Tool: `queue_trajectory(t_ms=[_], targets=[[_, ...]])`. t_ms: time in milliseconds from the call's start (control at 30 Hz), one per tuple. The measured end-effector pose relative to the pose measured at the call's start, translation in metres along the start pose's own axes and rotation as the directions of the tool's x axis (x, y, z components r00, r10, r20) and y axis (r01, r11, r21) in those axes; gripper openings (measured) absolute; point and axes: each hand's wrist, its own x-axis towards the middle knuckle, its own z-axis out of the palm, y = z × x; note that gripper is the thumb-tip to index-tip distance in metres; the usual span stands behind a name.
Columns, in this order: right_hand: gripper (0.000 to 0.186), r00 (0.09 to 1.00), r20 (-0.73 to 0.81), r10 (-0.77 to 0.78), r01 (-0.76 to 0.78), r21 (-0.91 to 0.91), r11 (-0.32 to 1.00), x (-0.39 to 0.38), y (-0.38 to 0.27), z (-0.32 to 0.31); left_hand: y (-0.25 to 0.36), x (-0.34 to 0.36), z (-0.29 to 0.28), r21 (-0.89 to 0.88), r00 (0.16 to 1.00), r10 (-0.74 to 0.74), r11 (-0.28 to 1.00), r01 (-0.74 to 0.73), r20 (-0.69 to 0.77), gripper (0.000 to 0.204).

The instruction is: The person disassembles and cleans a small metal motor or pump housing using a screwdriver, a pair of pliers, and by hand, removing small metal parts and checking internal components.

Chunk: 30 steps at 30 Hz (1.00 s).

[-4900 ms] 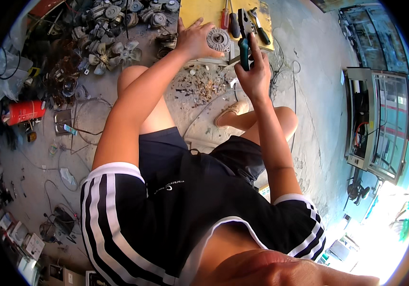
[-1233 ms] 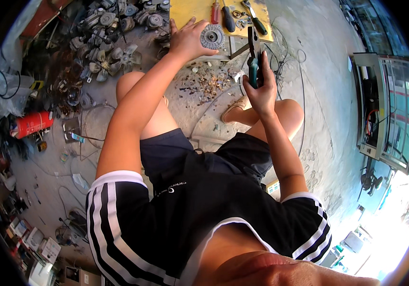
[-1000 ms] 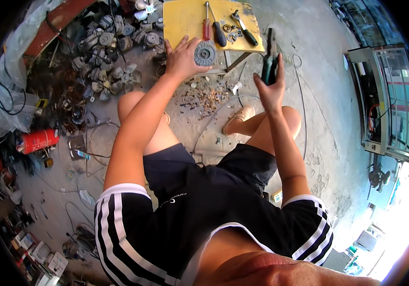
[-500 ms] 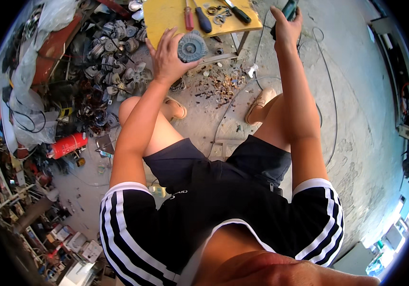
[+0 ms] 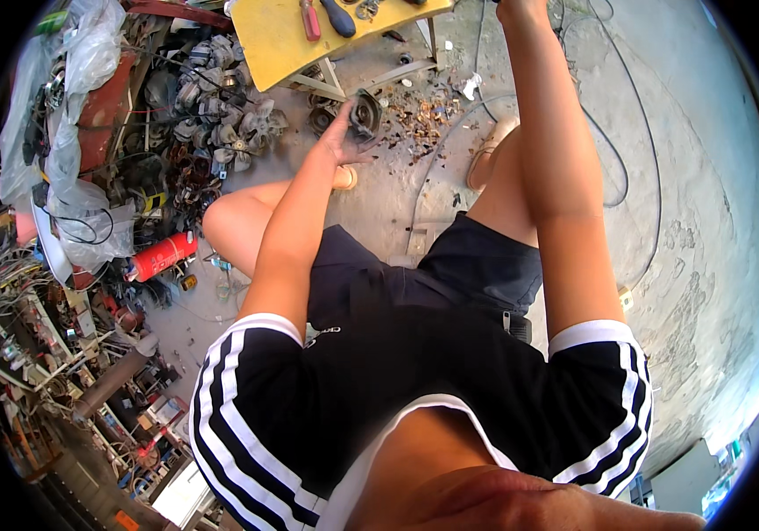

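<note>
Below the yellow tabletop (image 5: 282,49), my left hand (image 5: 341,134) grips a dark round metal motor part (image 5: 364,118), which is tilted and slightly blurred. My right hand (image 5: 521,12) reaches to the top edge of the picture, right of the table; its fingers are mostly cut off, so I cannot tell what it holds. On the tabletop lie a red-handled screwdriver (image 5: 310,19), a dark-handled screwdriver (image 5: 339,18) and small metal pieces (image 5: 368,9).
A pile of old motors and fan blades (image 5: 220,97) lies at the left, with plastic sheeting (image 5: 88,212), a red cylinder (image 5: 160,258) and stacked scrap (image 5: 88,372). Copper-coloured debris (image 5: 428,119) is scattered between my feet. Cables (image 5: 654,177) run over the floor at the right.
My left hand, holding the round part, has dropped from the table's front edge and turned it. My right hand, which held green-handled pliers, has moved up to the picture's edge. The view has turned.
</note>
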Motion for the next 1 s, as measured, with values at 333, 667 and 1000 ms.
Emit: queue_trajectory(t_ms=[333, 667, 1000], targets=[[0.038, 0.996, 0.031, 0.09, -0.092, 0.107, 0.99, 0.011, 0.011, -0.012, -0.022, 0.035, 0.032, 0.927, 0.724, 0.579, 0.236, 0.29, -0.374, 0.098], [0.061, 0.985, 0.147, 0.087, -0.101, 0.096, 0.99, 0.01, 0.017, 0.0, -0.037, -0.02, 0.056, 0.835, 0.845, 0.518, 0.519, -0.185, -0.135, 0.102], [0.096, 0.837, 0.546, -0.022, 0.374, -0.543, 0.752, -0.004, 0.021, 0.014, -0.036, -0.091, 0.049, 0.676, 0.818, 0.568, 0.568, -0.469, 0.09, 0.077]])
